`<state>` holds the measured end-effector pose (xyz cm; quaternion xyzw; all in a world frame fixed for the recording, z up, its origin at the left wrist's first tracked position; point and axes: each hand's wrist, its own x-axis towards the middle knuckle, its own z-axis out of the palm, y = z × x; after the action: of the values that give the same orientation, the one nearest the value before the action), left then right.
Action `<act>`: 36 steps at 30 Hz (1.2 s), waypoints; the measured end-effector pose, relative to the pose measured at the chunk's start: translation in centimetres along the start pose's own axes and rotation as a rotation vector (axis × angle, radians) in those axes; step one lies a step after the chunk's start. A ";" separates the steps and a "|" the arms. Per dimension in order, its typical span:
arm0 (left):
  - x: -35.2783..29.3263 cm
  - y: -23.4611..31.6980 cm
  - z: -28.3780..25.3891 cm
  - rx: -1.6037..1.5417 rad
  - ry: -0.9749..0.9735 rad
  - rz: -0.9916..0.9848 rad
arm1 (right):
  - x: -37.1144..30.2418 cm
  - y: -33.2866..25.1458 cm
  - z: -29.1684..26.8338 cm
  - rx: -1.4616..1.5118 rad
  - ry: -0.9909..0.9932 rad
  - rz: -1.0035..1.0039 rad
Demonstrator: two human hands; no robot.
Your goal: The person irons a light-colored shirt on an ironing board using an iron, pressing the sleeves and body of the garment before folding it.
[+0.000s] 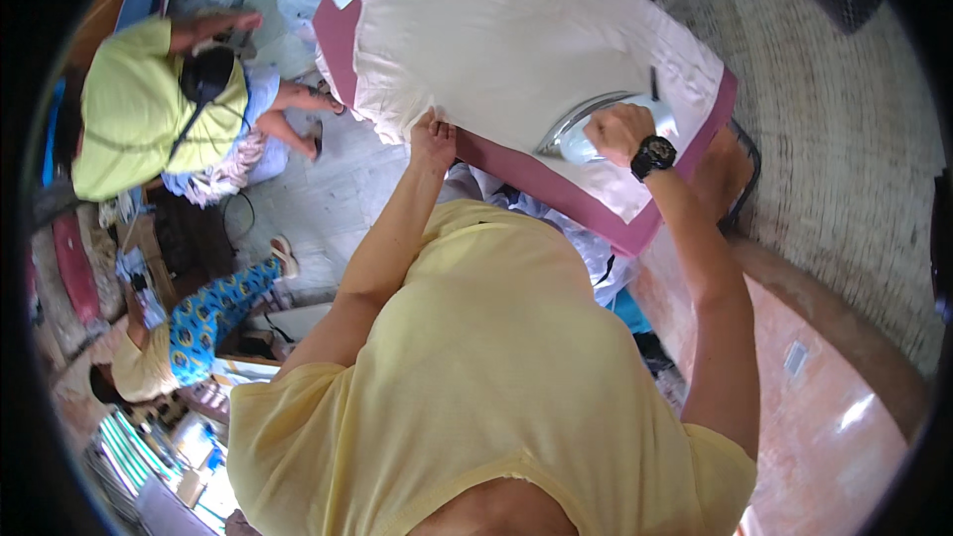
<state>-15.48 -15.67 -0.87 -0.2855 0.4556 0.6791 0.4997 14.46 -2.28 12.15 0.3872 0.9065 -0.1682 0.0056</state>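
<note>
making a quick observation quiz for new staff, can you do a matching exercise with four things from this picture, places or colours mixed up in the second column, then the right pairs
Column 1
1. left hand
2. watch
3. board cover
4. right hand

Column 2
A. gripping the iron
B. maroon-pink, under the cream cloth
C. at the cloth's near edge
D. black, strapped round a wrist

Pairs: 1-C, 2-D, 3-B, 4-A
</note>
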 end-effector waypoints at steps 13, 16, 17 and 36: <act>0.1 3.3 -4.4 0.512 0.336 0.593 | 8.9 -14.1 2.9 0.261 -0.296 -0.062; 2.5 10.4 -0.5 0.930 0.320 1.335 | 7.1 -11.0 2.1 0.240 -0.261 -0.103; 3.7 12.5 0.5 0.847 0.287 1.297 | 6.3 -10.2 1.2 0.206 -0.235 -0.094; 14.9 21.6 6.0 0.876 0.062 1.018 | 26.2 -23.1 3.3 0.227 -0.065 0.067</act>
<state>-40.37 -5.83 -3.75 0.1747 0.7809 0.5741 0.1734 -20.50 0.17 12.27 0.4099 0.8675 -0.2820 -0.0031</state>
